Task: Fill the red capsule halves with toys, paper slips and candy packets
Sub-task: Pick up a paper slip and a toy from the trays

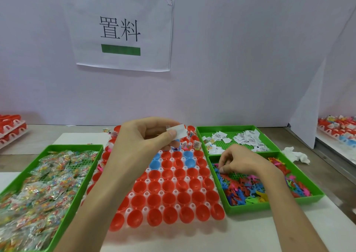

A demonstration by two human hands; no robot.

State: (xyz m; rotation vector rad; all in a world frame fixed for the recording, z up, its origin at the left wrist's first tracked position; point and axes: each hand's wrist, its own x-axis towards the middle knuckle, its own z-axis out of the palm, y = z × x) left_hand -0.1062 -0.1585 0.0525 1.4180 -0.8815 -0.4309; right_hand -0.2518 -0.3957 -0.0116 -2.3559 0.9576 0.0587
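A white holder of red capsule halves, with a few blue ones, lies in the middle. The far rows hold slips and packets; the near rows look empty. My left hand hovers over the far rows and pinches a white paper slip. My right hand reaches into the green toy tray with its fingers curled on the small coloured plastic toys. A green tray of paper slips lies behind it. At the left stands a green tray full of clear candy packets.
Stacked racks of red capsules stand at the far left, and more filled capsules at the far right. A crumpled white tissue lies beside the slip tray. A white partition with a paper sign closes the back.
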